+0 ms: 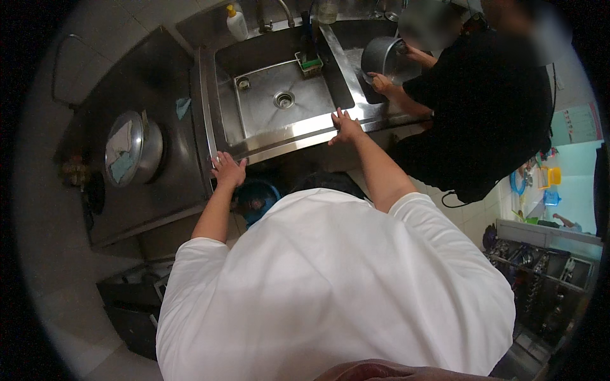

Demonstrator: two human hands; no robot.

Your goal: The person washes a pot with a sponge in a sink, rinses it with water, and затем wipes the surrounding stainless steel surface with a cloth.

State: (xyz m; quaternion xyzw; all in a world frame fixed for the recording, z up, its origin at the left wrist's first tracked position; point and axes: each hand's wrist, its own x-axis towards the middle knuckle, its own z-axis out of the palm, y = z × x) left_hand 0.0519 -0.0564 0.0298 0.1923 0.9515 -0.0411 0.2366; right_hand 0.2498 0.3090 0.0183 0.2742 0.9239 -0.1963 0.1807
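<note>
My left hand [228, 170] is spread at the near left corner of a stainless steel sink [305, 131], holding nothing. My right hand [346, 127] has its fingers apart at the front rim, near the divider between two basins, and is also empty. Whether either palm presses on the metal cannot be told. The near basin has a drain strainer [284, 100], a small round item [243, 83] in its far left corner and a wire caddy [310, 66] with a green sponge [311, 64]. Beyond it stands a pump bottle [237, 24] with a yellow top, left of the faucet [287, 12].
On the right, a person in black [481, 105] holds a metal pot [379, 59] over the other basin. A large lidded pot [152, 152] with cloths on its lid and a blue cloth [182, 107] lie on the left counter. A blue container [259, 195] is below the sink.
</note>
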